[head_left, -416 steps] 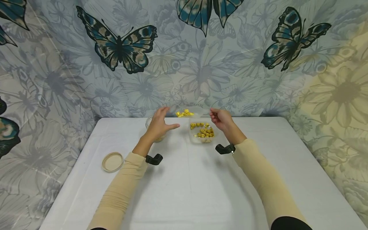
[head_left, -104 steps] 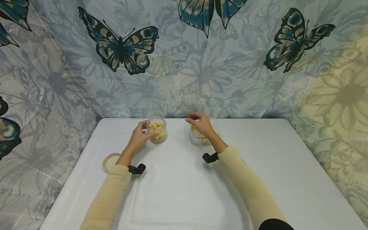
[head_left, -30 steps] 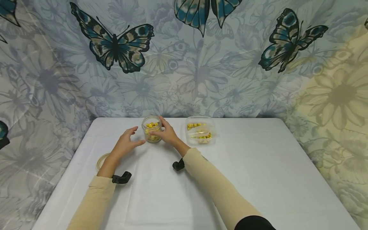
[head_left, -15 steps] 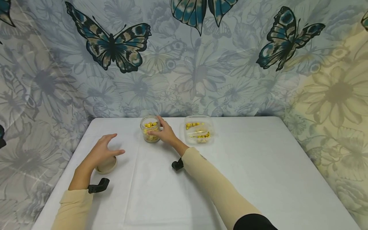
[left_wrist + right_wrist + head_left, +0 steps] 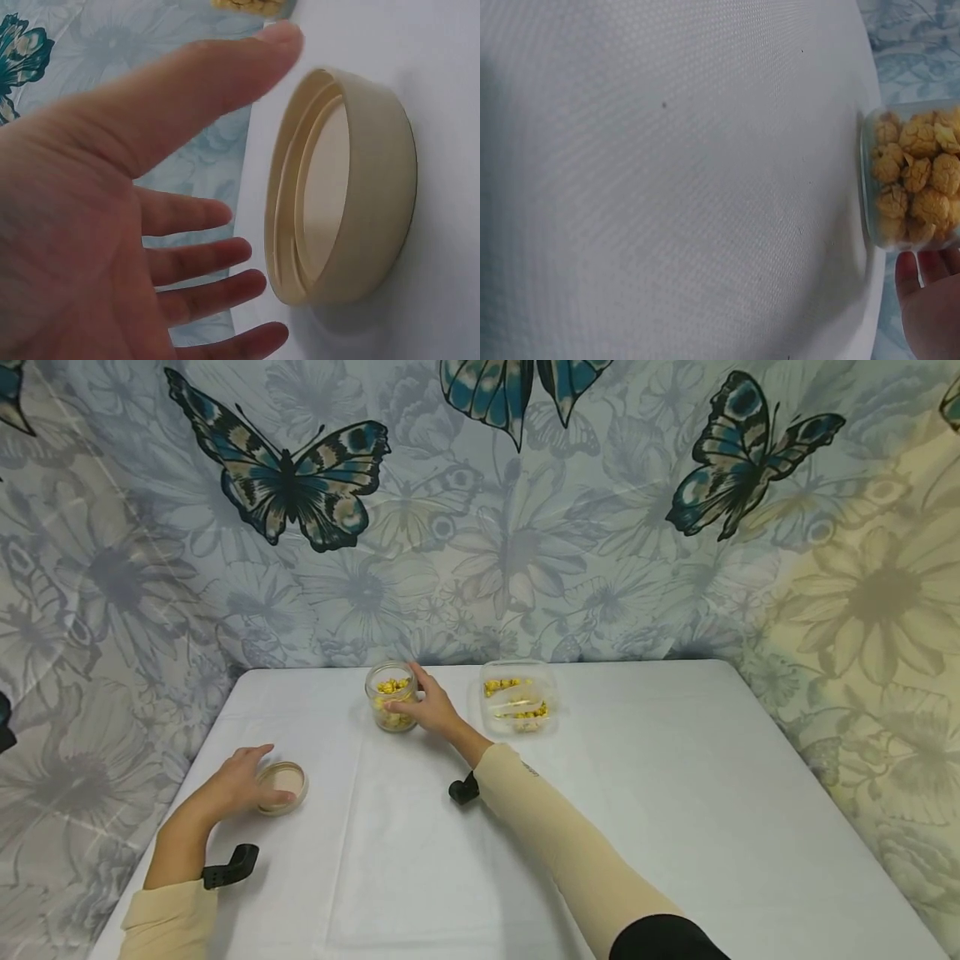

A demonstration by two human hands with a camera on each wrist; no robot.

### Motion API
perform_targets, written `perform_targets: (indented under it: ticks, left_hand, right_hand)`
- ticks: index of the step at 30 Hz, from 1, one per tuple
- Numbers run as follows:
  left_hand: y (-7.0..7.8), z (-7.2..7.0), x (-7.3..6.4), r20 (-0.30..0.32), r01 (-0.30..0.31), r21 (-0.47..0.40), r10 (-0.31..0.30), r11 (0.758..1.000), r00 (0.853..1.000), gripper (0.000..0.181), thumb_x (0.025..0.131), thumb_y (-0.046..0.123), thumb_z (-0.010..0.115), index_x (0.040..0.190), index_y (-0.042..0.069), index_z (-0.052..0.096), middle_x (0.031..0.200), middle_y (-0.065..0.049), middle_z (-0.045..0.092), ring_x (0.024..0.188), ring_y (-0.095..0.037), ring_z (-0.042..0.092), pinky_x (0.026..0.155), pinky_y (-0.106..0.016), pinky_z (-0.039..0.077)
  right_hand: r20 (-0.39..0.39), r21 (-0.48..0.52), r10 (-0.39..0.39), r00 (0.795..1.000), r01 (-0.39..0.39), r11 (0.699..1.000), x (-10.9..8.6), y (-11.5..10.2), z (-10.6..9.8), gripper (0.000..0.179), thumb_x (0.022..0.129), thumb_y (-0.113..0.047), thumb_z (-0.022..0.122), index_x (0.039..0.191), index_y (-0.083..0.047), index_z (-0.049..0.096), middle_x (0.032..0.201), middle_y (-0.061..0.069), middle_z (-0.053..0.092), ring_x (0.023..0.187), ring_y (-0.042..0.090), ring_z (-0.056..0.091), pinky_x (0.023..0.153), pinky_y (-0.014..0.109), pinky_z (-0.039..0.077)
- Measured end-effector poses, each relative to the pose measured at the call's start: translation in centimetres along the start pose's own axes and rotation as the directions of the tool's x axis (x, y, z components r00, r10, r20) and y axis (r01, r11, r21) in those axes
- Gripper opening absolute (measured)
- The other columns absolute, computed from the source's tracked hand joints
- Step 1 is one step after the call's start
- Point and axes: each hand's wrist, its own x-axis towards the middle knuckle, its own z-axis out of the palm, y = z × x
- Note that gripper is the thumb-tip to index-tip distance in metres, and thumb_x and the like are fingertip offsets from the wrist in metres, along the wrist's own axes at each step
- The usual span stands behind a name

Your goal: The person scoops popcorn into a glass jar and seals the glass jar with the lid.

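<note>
My left hand (image 5: 242,781) hovers at a cream jar lid (image 5: 291,777) on the left of the table, thumb and fingers spread around it. In the left wrist view the lid (image 5: 375,195) lies with its hollow side up, just beyond my straight fingers (image 5: 202,300). My right hand (image 5: 435,706) holds an open glass jar (image 5: 392,714) near the back edge, with the thumb in front and fingers on its right side. Caramel popcorn (image 5: 922,180) fills much of the jar in the right wrist view, where my right hand (image 5: 934,307) shows only in part.
Right of the jar stands a clear plastic container (image 5: 551,722) with some popcorn (image 5: 504,685) inside and a clear spoon-like piece (image 5: 521,703) across it. A white cloth covers the table (image 5: 637,810). A butterfly-printed backdrop (image 5: 517,560) rises directly behind the back edge.
My right hand has gone from the plastic container to the jar and grips it. My left hand has left the jar and moved left and toward me, down to the lid.
</note>
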Motion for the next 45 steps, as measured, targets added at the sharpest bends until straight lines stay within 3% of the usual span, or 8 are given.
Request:
perform_targets:
  ticks: [8,17,27,45]
  left_hand:
    - [-0.3,0.6,-0.5,0.028,0.023,0.041,-0.024,0.999,0.999,0.109,0.070,0.045,0.084,0.141,-0.019,0.029,0.132,-0.046,0.034,0.120,-0.061,0.039,0.094,-0.068,0.040]
    - [-0.6,1.3,-0.8,-0.008,0.000,0.056,0.001,0.998,1.000,0.105,0.070,0.042,0.085,0.139,-0.018,0.034,0.129,-0.044,0.039,0.116,-0.058,0.042,0.090,-0.067,0.042]
    - [-0.3,1.5,-0.8,-0.021,0.031,0.055,-0.030,0.998,0.999,0.102,0.070,0.040,0.085,0.136,-0.019,0.035,0.125,-0.042,0.043,0.114,-0.055,0.045,0.092,-0.066,0.042]
    - [-0.2,2.0,-0.5,-0.055,0.006,0.046,-0.004,0.999,0.998,0.098,0.072,0.042,0.083,0.137,-0.016,0.037,0.124,-0.040,0.045,0.111,-0.051,0.049,0.089,-0.064,0.044]
  right_hand:
    - [0.022,0.002,0.018,1.000,-0.018,1.000,0.0,-0.1,0.1,0.093,0.084,-0.039,0.075,0.157,-0.019,0.022,0.153,0.012,0.037,0.135,0.029,0.041,0.108,0.050,0.041]
    - [0.012,-0.010,-0.008,1.000,0.008,1.000,-0.1,0.0,0.2,0.092,0.084,-0.039,0.075,0.157,-0.019,0.022,0.153,0.012,0.037,0.135,0.029,0.042,0.108,0.050,0.042]
    - [0.013,0.008,-0.006,1.000,0.006,1.000,0.0,0.4,0.3,0.091,0.084,-0.039,0.075,0.156,-0.025,0.023,0.155,0.010,0.035,0.136,0.028,0.042,0.108,0.049,0.042]
    - [0.010,0.021,-0.013,1.000,0.013,1.000,-0.1,0.4,-0.1,0.090,0.085,-0.037,0.074,0.156,-0.018,0.023,0.153,0.010,0.038,0.136,0.028,0.042,0.109,0.049,0.041]
